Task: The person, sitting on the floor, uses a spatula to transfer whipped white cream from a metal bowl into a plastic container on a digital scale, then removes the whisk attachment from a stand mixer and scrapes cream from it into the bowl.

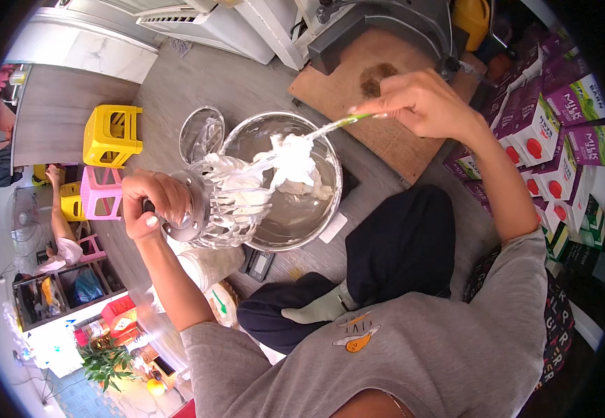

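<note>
My left hand (158, 204) grips the metal hub of a large wire whisk attachment (234, 204), whose wires are thick with white cream. The whisk is tilted over the left rim of a steel mixing bowl (333, 209). In my right hand (420, 104) is a green-handled spatula (352, 120), its stick smeared with cream. A big lump of white cream (294, 159) covers the spatula's far end, above the bowl and touching or very near the whisk wires. Cream streaks line the bowl's inner wall. A smaller cream-smeared clear container (202, 135) stands beside the bowl.
A digital scale (259, 265) and a white tub (211, 266) lie near my left knee. Milk cartons (535, 133) are stacked at right. Beyond the bowl, a dark machine (386, 21) stands on a wooden board (386, 141). Yellow (111, 136) and pink stools (101, 193) and another person (64, 230) are left.
</note>
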`<action>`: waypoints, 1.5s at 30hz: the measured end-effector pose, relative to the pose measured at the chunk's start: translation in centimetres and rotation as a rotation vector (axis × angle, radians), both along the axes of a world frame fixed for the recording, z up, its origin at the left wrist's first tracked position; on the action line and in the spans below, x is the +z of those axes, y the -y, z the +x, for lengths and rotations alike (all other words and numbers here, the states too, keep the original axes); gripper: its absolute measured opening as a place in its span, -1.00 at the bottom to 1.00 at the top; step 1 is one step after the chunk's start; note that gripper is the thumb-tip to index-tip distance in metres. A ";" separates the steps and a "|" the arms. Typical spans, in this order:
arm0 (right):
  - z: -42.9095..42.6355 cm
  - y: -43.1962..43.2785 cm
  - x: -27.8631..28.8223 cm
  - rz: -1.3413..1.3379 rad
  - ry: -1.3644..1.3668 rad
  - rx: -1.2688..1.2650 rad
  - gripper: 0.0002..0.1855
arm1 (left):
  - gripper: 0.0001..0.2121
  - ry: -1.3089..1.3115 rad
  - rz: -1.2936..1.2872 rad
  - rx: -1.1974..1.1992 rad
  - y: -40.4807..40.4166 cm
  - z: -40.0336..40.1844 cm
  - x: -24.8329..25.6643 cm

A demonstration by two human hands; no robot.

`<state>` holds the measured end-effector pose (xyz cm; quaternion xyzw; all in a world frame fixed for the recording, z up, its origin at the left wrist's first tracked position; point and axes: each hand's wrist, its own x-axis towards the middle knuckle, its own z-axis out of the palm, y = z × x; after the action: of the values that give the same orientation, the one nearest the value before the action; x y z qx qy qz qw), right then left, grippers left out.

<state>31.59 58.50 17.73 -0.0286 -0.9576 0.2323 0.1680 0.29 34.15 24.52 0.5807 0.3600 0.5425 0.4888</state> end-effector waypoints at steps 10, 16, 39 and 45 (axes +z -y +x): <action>-4.8 0.2 -1.6 0.100 -0.130 0.104 -0.49 | -0.82 0.008 0.034 -0.136 -1.3 0.4 -0.2; -2.1 -2.0 1.2 0.037 -0.184 0.111 -0.50 | -0.82 0.017 0.057 -0.213 -1.8 -0.3 -0.2; -3.6 -1.5 1.3 0.081 -0.204 0.171 -0.49 | -0.80 -0.036 0.070 -0.385 -4.3 -0.9 -1.1; -1.7 -2.8 2.2 -0.040 -0.156 0.124 -0.50 | -0.74 -0.088 0.111 -0.411 -4.2 -1.5 -1.5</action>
<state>29.88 61.26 19.96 0.0456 -0.9367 0.2628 0.2269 -1.16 38.32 22.98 0.6910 0.2245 0.4245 0.5403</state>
